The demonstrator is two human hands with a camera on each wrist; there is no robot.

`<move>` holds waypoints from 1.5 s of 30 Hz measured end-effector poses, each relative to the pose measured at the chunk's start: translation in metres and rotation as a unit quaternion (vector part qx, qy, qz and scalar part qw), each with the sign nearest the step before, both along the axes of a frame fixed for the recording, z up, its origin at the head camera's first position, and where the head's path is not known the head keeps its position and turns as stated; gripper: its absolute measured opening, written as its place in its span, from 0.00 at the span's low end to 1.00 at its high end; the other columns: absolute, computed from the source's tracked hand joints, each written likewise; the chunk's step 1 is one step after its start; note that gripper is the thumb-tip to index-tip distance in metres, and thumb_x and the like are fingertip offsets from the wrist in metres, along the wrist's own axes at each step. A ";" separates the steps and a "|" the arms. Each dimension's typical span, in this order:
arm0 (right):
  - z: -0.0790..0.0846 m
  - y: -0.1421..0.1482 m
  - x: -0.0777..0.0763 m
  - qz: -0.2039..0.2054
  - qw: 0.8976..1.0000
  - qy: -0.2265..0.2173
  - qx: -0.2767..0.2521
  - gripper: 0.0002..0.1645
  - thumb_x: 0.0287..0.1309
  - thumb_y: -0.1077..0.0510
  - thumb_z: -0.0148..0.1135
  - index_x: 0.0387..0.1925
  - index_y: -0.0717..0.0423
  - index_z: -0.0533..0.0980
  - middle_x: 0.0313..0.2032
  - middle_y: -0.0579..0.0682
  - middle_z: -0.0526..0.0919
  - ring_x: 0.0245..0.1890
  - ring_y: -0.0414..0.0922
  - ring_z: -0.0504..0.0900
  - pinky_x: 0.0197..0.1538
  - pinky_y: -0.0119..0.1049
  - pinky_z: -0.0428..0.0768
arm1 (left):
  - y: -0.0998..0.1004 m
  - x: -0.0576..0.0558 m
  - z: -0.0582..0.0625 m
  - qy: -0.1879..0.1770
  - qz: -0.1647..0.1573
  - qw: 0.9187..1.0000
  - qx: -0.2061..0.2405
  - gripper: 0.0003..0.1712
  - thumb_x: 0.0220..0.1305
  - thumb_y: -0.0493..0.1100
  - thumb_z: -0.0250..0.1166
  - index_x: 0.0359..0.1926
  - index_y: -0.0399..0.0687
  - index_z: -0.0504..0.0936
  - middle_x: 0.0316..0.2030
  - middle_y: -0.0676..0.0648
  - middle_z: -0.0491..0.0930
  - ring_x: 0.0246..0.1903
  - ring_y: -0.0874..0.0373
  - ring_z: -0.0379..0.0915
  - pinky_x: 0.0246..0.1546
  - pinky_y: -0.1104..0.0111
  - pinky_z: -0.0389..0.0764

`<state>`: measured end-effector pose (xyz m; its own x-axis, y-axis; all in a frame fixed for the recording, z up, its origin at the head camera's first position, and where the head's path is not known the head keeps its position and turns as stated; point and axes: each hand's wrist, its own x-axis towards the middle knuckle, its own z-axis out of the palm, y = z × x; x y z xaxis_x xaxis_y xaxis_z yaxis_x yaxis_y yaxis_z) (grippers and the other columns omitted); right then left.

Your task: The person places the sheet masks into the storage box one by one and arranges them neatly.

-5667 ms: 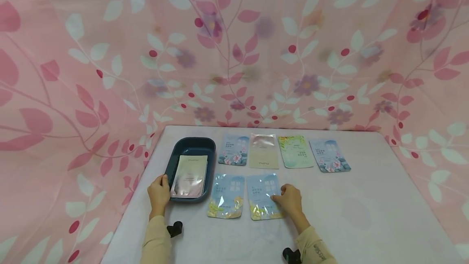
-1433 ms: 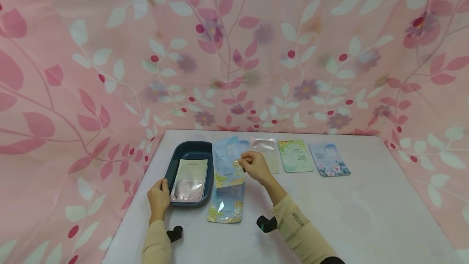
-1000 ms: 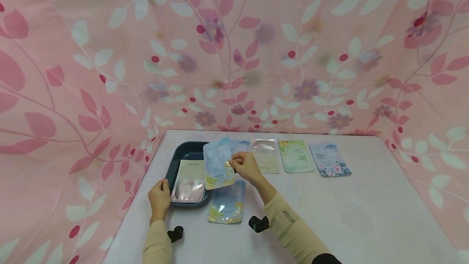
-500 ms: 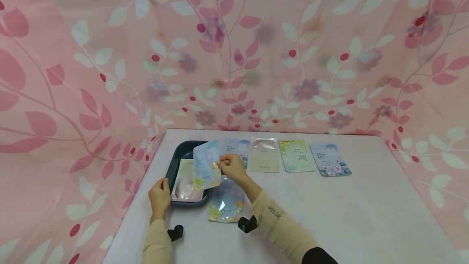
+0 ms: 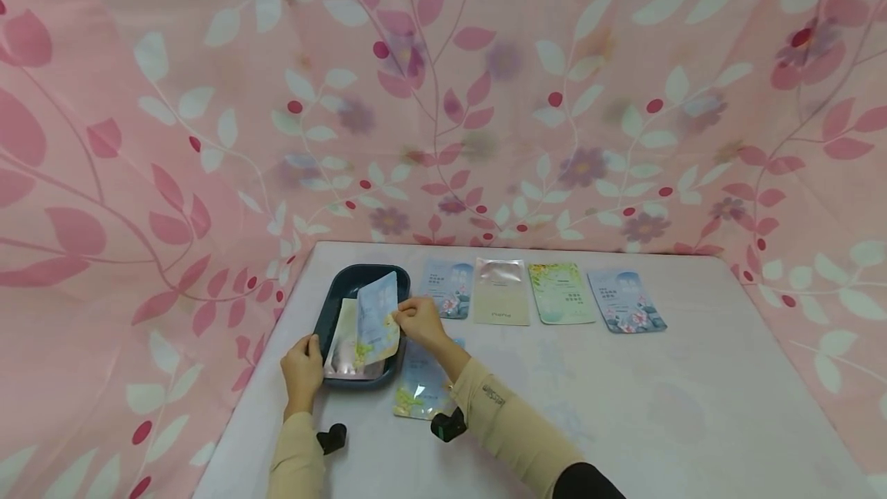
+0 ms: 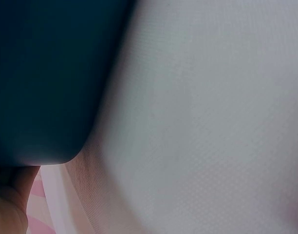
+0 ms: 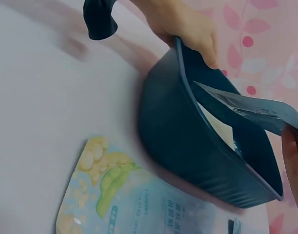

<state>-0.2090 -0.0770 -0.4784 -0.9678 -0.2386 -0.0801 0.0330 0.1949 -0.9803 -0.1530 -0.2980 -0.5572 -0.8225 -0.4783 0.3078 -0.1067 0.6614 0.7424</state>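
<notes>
A dark blue plastic bin (image 5: 349, 386) stands at the left of the table. My left hand (image 5: 302, 373) grips its left rim, fingers hooked over the edge, as the right wrist view shows. My right hand (image 5: 421, 324) pinches the right edge of a blue face mask sachet (image 5: 378, 313) with yellow flowers, tilted inside the bin's outline. In the right wrist view this sachet (image 7: 241, 105) slants down past the rim. Below it in the bin lies a pale green and silver sachet (image 5: 341, 337), partly covered. Another blue sachet (image 5: 416, 387) lies under my right forearm, partly hidden.
Along the back, from the bin rightward, lie a blue flowered sachet (image 5: 446, 287), a beige and silver one (image 5: 501, 303), a green one (image 5: 561, 293) and another blue one (image 5: 627, 300). White cloth (image 5: 624, 406) covers the table; a pink floral curtain (image 5: 485, 98) hangs behind.
My right hand has lifted the right-hand blue sachet from the front row and carried it left over the bin, lower now. My left hand has stayed on the bin.
</notes>
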 end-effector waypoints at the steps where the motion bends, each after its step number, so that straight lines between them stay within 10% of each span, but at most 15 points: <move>1: -0.001 -0.002 0.000 0.000 1.000 0.000 0.004 0.11 0.56 0.69 0.58 0.39 0.75 0.78 0.33 0.66 0.84 0.26 0.51 0.84 0.30 0.43 0.83 | 0.000 0.000 0.000 0.000 0.000 1.000 0.001 0.16 0.68 0.36 0.52 0.43 0.24 0.79 0.40 0.26 0.79 0.43 0.30 0.74 0.48 0.44 0.72; 19: -0.029 -0.018 0.007 -0.039 0.997 0.021 0.058 0.05 0.52 0.68 0.63 0.29 0.70 0.80 0.25 0.59 0.85 0.19 0.48 0.84 0.22 0.33 0.80 | 0.001 0.002 0.001 -0.002 0.001 1.000 0.000 0.16 0.68 0.36 0.51 0.44 0.23 0.78 0.40 0.26 0.79 0.43 0.30 0.74 0.47 0.43 0.72; 31: -0.028 -0.028 0.012 -0.034 0.973 0.136 0.184 0.07 0.48 0.66 0.62 0.19 0.59 0.80 0.17 0.48 0.82 0.17 0.40 0.78 0.19 0.28 0.72 | 0.002 0.002 0.000 0.014 0.004 1.000 -0.012 0.15 0.67 0.35 0.52 0.42 0.24 0.79 0.39 0.26 0.79 0.42 0.29 0.75 0.46 0.43 0.72; 45: -0.024 -0.030 0.011 0.027 0.952 0.169 0.252 0.18 0.51 0.61 0.66 0.08 0.55 0.78 0.08 0.43 0.75 0.09 0.35 0.64 0.14 0.25 0.62 | 0.002 0.001 -0.001 0.010 0.005 1.000 -0.006 0.16 0.68 0.36 0.52 0.43 0.23 0.79 0.40 0.26 0.79 0.44 0.30 0.74 0.47 0.43 0.72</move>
<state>-0.1977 -0.1074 -0.5027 -0.9458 -0.3032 0.1162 -0.2917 0.6361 -0.7144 -0.1517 -0.2964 -0.5581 -0.8110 -0.4832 0.3299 -0.0993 0.6694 0.7363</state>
